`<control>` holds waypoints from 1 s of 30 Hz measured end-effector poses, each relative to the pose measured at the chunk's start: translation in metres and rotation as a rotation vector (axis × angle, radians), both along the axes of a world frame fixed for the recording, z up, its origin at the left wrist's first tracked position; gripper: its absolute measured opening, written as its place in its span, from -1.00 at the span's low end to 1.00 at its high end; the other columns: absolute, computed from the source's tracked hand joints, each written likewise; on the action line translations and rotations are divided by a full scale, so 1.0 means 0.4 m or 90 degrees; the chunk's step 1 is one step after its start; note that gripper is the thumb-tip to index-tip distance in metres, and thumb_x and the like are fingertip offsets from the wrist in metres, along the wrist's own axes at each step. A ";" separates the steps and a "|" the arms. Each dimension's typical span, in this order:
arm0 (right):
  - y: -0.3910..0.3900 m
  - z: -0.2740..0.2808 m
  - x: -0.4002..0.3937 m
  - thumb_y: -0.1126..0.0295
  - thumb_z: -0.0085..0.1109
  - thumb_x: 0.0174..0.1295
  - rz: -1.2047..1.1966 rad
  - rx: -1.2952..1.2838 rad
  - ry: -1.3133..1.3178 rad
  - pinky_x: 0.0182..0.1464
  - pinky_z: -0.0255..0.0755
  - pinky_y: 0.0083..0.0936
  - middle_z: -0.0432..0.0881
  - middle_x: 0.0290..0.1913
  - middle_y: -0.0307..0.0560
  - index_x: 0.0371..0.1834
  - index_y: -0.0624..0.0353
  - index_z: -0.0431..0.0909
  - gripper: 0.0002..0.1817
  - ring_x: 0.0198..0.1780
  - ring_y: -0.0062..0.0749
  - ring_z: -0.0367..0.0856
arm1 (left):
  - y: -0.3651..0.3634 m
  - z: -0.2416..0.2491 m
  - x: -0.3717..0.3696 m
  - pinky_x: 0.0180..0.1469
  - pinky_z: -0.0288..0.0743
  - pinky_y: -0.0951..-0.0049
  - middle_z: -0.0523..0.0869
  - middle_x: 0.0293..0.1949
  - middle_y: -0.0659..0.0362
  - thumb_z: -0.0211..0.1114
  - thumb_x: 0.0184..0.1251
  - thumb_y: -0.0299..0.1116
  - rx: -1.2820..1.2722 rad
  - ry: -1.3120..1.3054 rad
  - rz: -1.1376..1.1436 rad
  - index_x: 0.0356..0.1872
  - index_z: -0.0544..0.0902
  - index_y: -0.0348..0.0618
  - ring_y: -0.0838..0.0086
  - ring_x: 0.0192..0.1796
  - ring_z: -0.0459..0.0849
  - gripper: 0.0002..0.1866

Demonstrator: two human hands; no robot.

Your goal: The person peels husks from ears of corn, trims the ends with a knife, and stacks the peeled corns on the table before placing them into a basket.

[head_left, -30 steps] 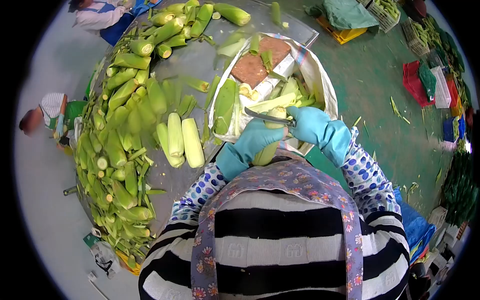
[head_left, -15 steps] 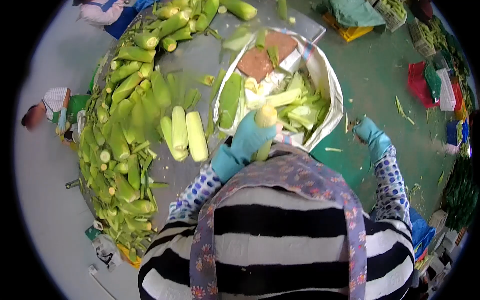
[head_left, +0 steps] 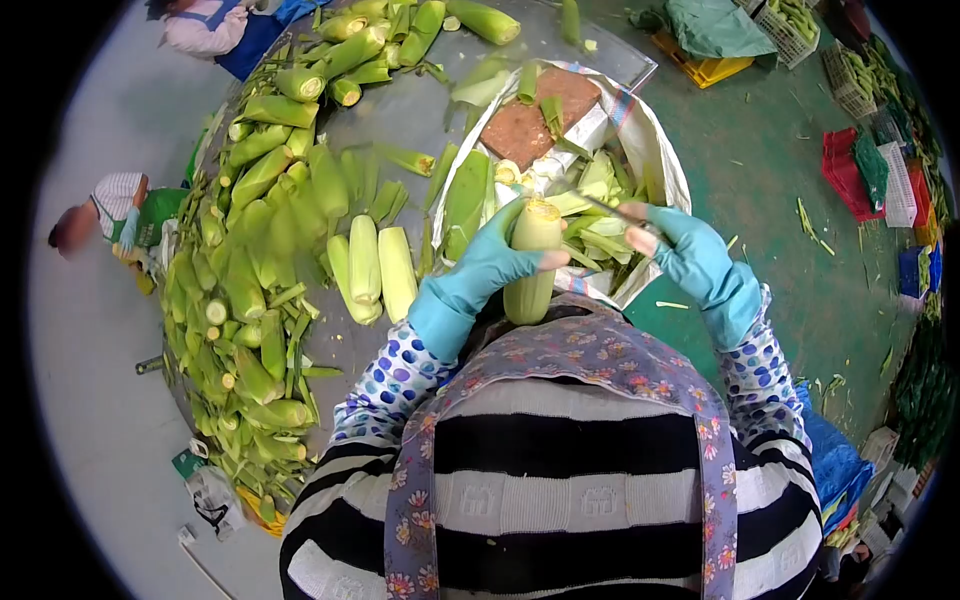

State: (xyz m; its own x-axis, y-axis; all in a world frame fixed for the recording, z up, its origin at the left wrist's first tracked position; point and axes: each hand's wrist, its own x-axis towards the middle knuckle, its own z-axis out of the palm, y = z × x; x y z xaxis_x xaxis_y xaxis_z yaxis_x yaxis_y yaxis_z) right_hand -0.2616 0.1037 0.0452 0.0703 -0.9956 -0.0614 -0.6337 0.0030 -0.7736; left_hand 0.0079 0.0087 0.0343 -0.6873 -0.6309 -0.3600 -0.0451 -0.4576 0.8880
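My left hand [head_left: 475,280], in a teal glove with bare fingertips showing, grips an ear of corn [head_left: 532,268] upright in pale green husk, its cut end facing up. My right hand [head_left: 705,270], gloved the same way, is closed on a knife [head_left: 603,207]; the thin dark blade points left toward the top of that ear. Below both hands sits an open white sack [head_left: 668,150] holding husk scraps [head_left: 600,235] and a brown slab [head_left: 545,115]. Several trimmed ears [head_left: 366,262] lie on the table left of my left hand.
A large heap of unhusked corn [head_left: 262,215] covers the left side of the grey round table [head_left: 395,115]. Two other people are beyond it, at the left and upper left. Crates, a yellow one [head_left: 705,68] and a red one [head_left: 845,170], stand on the green floor at right.
My right hand has swung in from the far right to beside the corn, bringing the knife over the sack. My left hand still holds the ear, whose husk side now shows more.
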 end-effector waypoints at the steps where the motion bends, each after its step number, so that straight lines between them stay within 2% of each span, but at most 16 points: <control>1: -0.009 0.031 0.026 0.11 0.15 0.40 0.046 -0.027 0.001 -0.04 0.49 -0.40 0.67 -0.20 0.08 0.25 0.14 0.52 -0.54 -0.16 -0.18 0.66 | 0.001 0.005 -0.007 0.15 0.52 0.48 0.66 0.09 0.15 0.56 0.10 -0.32 -0.020 -0.040 -0.012 0.31 0.41 -0.23 0.50 0.07 0.63 -0.25; 3: -0.024 0.066 0.066 0.08 0.14 0.39 0.063 -0.004 -0.001 -0.08 0.51 -0.36 0.68 -0.22 0.08 0.21 0.14 0.55 -0.54 -0.19 -0.14 0.68 | 0.007 -0.010 -0.012 0.16 0.50 0.45 0.65 0.11 0.14 0.51 0.13 -0.35 0.017 -0.011 -0.036 0.29 0.44 -0.24 0.48 0.09 0.62 -0.32; 5: -0.035 0.049 0.084 0.05 0.13 0.37 0.136 -0.063 0.032 -0.04 0.51 -0.23 0.68 -0.16 0.15 0.12 0.21 0.57 -0.53 -0.09 0.02 0.67 | 0.012 -0.016 -0.011 0.18 0.49 0.43 0.63 0.12 0.14 0.45 0.17 -0.39 0.055 0.016 -0.060 0.27 0.48 -0.24 0.46 0.11 0.61 -0.39; 6: -0.040 0.048 0.093 0.06 0.14 0.35 0.143 -0.097 0.043 -0.06 0.52 -0.20 0.68 -0.18 0.14 0.10 0.22 0.57 -0.54 -0.11 0.04 0.67 | 0.015 -0.009 -0.012 0.17 0.49 0.44 0.64 0.11 0.15 0.44 0.17 -0.39 0.076 0.033 -0.056 0.25 0.50 -0.25 0.46 0.10 0.61 -0.41; 8: -0.048 0.049 0.105 0.07 0.14 0.35 0.145 -0.089 0.051 -0.07 0.53 -0.20 0.68 -0.20 0.14 0.09 0.22 0.58 -0.54 -0.13 0.05 0.67 | 0.021 0.015 -0.016 0.16 0.50 0.45 0.65 0.09 0.16 0.43 0.18 -0.39 0.096 0.049 -0.055 0.23 0.52 -0.25 0.47 0.09 0.61 -0.44; 10: -0.053 0.056 0.115 0.08 0.17 0.34 0.150 -0.083 0.061 -0.10 0.54 -0.20 0.68 -0.23 0.12 0.05 0.21 0.59 -0.57 -0.16 0.05 0.67 | 0.027 0.049 -0.025 0.16 0.50 0.45 0.66 0.06 0.15 0.43 0.18 -0.40 0.051 0.034 -0.076 0.24 0.52 -0.26 0.47 0.08 0.61 -0.44; 16: -0.064 0.059 0.110 0.08 0.18 0.33 0.171 -0.056 0.001 -0.15 0.53 -0.19 0.67 -0.23 0.12 -0.03 0.20 0.62 -0.61 -0.20 0.07 0.67 | 0.038 0.028 -0.025 0.14 0.51 0.46 0.66 0.05 0.16 0.43 0.20 -0.44 0.009 0.038 -0.044 0.21 0.54 -0.25 0.47 0.05 0.62 -0.48; 19: -0.065 0.069 0.110 0.09 0.17 0.34 0.164 -0.040 0.023 -0.14 0.53 -0.20 0.68 -0.23 0.10 -0.05 0.20 0.62 -0.62 -0.19 0.07 0.66 | 0.043 0.037 -0.029 0.13 0.51 0.47 0.66 0.04 0.16 0.43 0.20 -0.45 0.016 0.034 -0.029 0.20 0.54 -0.25 0.48 0.04 0.62 -0.49; 22: -0.066 0.051 0.104 0.07 0.14 0.37 0.182 -0.041 0.043 -0.18 0.52 -0.23 0.68 -0.25 0.15 0.02 0.20 0.63 -0.59 -0.22 0.04 0.67 | 0.044 0.048 -0.034 0.08 0.52 0.48 0.67 0.00 0.17 0.45 0.20 -0.41 -0.001 0.013 -0.025 0.15 0.56 -0.25 0.50 -0.01 0.62 -0.52; 25: -0.054 0.034 0.062 0.07 0.15 0.37 0.174 -0.029 0.038 -0.18 0.52 -0.22 0.68 -0.26 0.14 -0.02 0.19 0.64 -0.61 -0.22 0.02 0.67 | 0.030 0.001 -0.012 0.03 0.53 0.49 0.67 -0.06 0.19 0.46 0.19 -0.35 0.025 -0.004 -0.059 0.08 0.59 -0.24 0.53 -0.07 0.62 -0.56; 27: -0.027 0.037 0.009 0.08 0.16 0.36 0.152 0.039 0.075 -0.17 0.53 -0.27 0.69 -0.25 0.10 -0.08 0.20 0.66 -0.62 -0.24 -0.03 0.68 | 0.025 -0.036 0.008 0.01 0.53 0.50 0.67 -0.09 0.21 0.46 0.19 -0.33 0.018 -0.018 -0.052 0.06 0.60 -0.23 0.53 -0.10 0.62 -0.57; 30: -0.002 0.028 -0.044 0.09 0.17 0.36 0.126 0.099 0.092 -0.15 0.53 -0.30 0.70 -0.24 0.09 -0.06 0.21 0.66 -0.62 -0.23 -0.05 0.68 | 0.030 -0.023 0.011 -0.01 0.52 0.50 0.66 -0.09 0.20 0.45 0.18 -0.32 0.019 -0.016 -0.030 0.06 0.58 -0.23 0.53 -0.10 0.62 -0.56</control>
State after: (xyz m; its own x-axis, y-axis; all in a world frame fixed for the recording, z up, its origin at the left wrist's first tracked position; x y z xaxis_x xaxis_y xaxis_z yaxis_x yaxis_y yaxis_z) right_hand -0.2790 0.1028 0.0564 0.2423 -0.9413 -0.2352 -0.7374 -0.0212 -0.6751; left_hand 0.0123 0.0207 0.0250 -0.7069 -0.5860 -0.3962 -0.0899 -0.4811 0.8720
